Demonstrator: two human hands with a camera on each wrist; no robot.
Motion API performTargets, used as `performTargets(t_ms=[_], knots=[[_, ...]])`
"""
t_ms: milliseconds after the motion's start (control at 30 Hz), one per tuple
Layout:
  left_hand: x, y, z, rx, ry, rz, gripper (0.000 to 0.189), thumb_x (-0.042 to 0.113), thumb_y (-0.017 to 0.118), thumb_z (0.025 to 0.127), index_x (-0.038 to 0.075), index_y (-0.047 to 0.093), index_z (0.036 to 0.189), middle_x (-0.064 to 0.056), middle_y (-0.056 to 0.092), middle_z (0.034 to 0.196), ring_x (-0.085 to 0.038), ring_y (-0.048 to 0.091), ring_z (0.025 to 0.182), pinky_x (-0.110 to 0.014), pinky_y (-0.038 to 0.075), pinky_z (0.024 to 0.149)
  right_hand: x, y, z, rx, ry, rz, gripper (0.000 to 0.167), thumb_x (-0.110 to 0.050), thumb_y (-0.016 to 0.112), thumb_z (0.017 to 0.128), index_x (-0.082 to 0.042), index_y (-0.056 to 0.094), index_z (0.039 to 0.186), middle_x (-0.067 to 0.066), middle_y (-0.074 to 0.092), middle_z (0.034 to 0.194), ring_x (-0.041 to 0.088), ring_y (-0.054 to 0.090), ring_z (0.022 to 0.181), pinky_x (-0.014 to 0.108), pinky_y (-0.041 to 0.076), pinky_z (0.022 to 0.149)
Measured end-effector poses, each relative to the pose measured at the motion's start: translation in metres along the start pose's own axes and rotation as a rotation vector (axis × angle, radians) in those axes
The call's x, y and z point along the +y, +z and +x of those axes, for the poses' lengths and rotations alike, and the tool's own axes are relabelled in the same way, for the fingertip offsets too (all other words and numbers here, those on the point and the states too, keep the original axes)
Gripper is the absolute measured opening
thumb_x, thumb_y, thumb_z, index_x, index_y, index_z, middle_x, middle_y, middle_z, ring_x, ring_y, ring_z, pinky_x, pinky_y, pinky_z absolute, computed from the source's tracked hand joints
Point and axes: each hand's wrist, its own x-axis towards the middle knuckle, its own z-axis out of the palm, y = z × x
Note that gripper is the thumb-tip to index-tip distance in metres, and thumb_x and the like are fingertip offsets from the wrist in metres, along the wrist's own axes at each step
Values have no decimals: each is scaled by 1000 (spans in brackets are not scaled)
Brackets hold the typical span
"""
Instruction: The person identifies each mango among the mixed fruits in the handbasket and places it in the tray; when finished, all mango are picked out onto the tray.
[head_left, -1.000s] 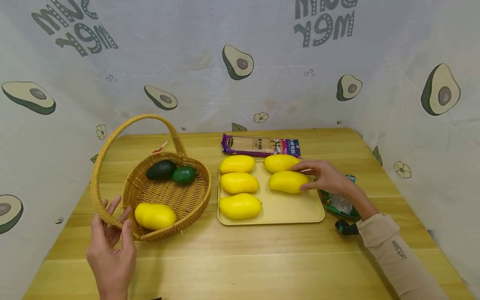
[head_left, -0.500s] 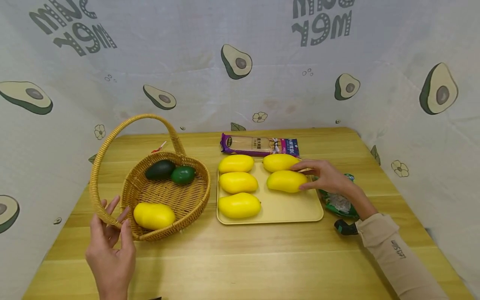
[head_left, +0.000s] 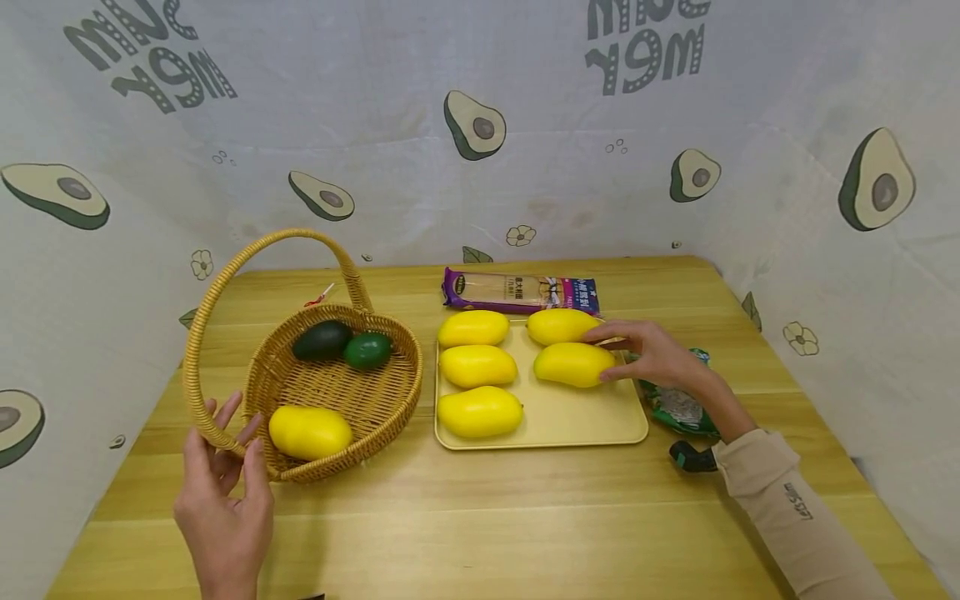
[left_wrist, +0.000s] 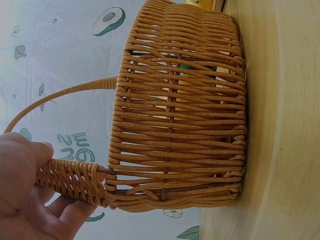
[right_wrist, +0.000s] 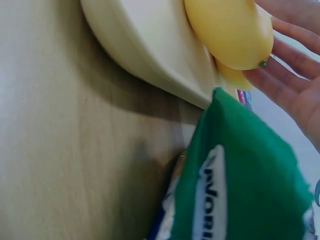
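Note:
My left hand [head_left: 225, 500] holds the near side of the wicker basket's arched handle [left_wrist: 70, 177], thumb and fingers around it. The basket [head_left: 408, 400] stands on the table; inside are a dark avocado [head_left: 321, 341], a smaller green fruit [head_left: 368, 350] and a yellow mango-like fruit [head_left: 310, 432]. On the right, my right hand [head_left: 656, 354] grips the right end of a yellow mango [head_left: 573, 365] lying on a cream tray [head_left: 577, 425]. Behind it lies another mango [head_left: 561, 326], close to my fingers. Several more mangoes [head_left: 480, 412] form a column on the tray's left side.
A purple pasta packet [head_left: 517, 292] lies behind the tray. Beside the tray's right edge, under my right forearm, is a green bag [right_wrist: 250, 175]. A red-and-white item [head_left: 321, 294] sits behind the basket. Printed cloth walls [head_left: 405, 125] enclose the table [head_left: 465, 517].
The gripped mango has shifted very slightly to the left on the tray. Otherwise both hands, the basket and the other fruit keep their places; the head view sways a little.

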Motion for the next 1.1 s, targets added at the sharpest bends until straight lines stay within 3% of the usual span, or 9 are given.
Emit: performTargets(t_ms=[200,267,367,500,567,767,900,1000,1100], knots=[[-1,-1,-1,7,13,-2,69,-18,64,98,7,48,160,-13,67,148,15,65,112,-4,53,91,-22,-6,5,57,-55,-1,54,5,84,89,9,65,140,27,66,142,19,64,131,20,53,111],[-2,-1,0,11,20,-9,70,-19,64,97,7,48,160,-13,67,148,14,66,112,-4,53,91,-44,-9,15,97,-84,-41,53,3,84,91,5,66,141,24,66,143,16,63,132,16,50,112],[-3,-2,3,19,22,-12,71,-20,64,97,7,48,160,-14,67,147,14,66,112,-4,53,91,-86,-8,40,88,-154,-126,50,-3,84,94,-3,69,142,15,69,142,19,65,129,24,54,113],[-3,-2,5,19,23,-16,72,-20,64,96,8,48,160,-13,67,148,13,67,112,-4,53,91,-148,18,83,-91,-312,-227,45,-17,83,97,-9,71,140,6,70,142,24,66,129,44,57,112],[-3,-1,6,8,30,-22,73,-21,64,97,9,48,161,-12,66,149,13,67,113,-5,53,92,-176,42,106,-222,-398,-258,38,-21,80,101,-8,72,136,6,70,140,23,65,129,43,57,112],[-3,0,8,-19,33,-14,74,-19,63,98,11,45,163,-10,65,151,16,64,113,-4,52,93,-232,132,176,-642,-555,-277,27,-20,65,111,-4,74,131,8,74,130,14,68,117,21,54,106],[-3,-1,5,-14,23,3,72,-18,63,99,11,46,162,-9,65,151,16,64,112,-3,51,92,-249,183,204,-925,-494,-271,37,-18,59,113,-3,65,146,8,68,144,12,65,127,12,51,104],[-3,-1,4,-16,19,-3,71,-17,63,99,10,46,162,-10,65,151,16,64,114,-3,52,92,-250,198,216,-988,-408,-362,45,-25,56,114,-6,57,155,5,61,155,11,64,130,11,48,107],[-1,0,3,-21,12,-10,71,-16,63,100,12,45,163,-9,64,152,15,64,115,-4,52,94,-247,192,225,-873,-358,-466,47,-27,55,115,-6,55,157,6,58,157,14,71,111,13,48,107]])
